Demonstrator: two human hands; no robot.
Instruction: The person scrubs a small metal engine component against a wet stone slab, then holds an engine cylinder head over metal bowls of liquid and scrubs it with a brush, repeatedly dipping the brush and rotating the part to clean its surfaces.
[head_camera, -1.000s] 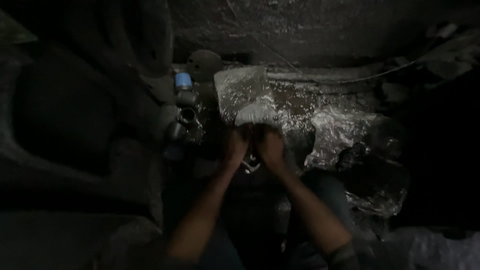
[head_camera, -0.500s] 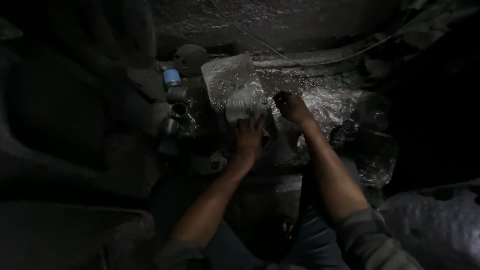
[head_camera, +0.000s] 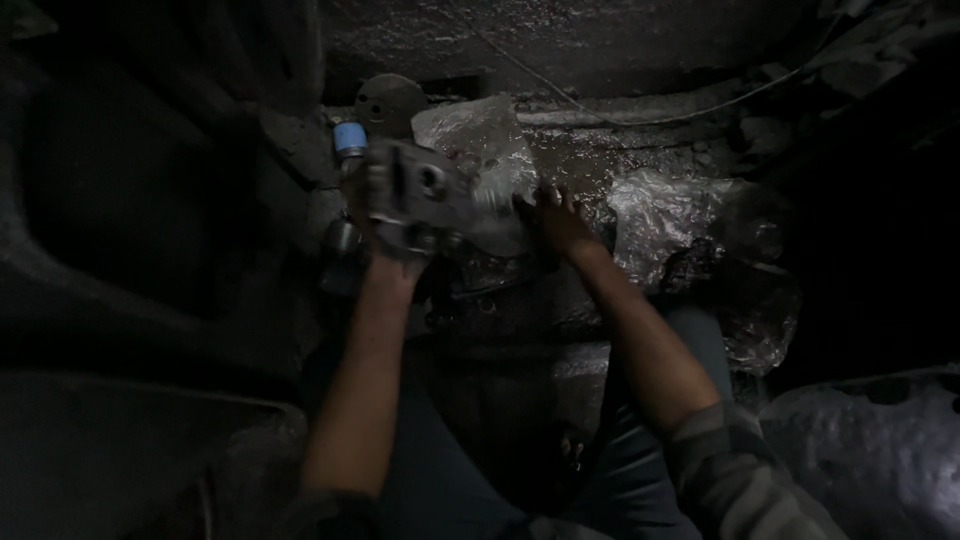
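Metal now fills the left hand (head_camera: 392, 255): a grey, blurred part (head_camera: 410, 195) with a round hole is held up at centre-left of the frame, where half a second earlier that hand lay low on the crumpled plastic sheet (head_camera: 680, 225). A second ago both hands were pressed together at the middle of the frame; since then they have been drawn apart, which is read as the part having been picked up and lifted clear of the cluttered floor. The blur suggests that it is being moved at this moment.

The left arm is stretched straight up the frame from the lower left, wrist slightly bent, with the grip clenched around the lower edge of the part. The right hand (head_camera: 560, 220) is laid at the centre, fingers spread and flat on the plastic, just right of the part; nothing is seen grasped in it, so its grip is judged released. Its forearm is run down to a camouflage sleeve (head_camera: 740, 470) at the lower right.

Behind the part, at upper centre-left, a small blue cap (head_camera: 349, 137) and a dark round disc (head_camera: 390, 100) are seen.
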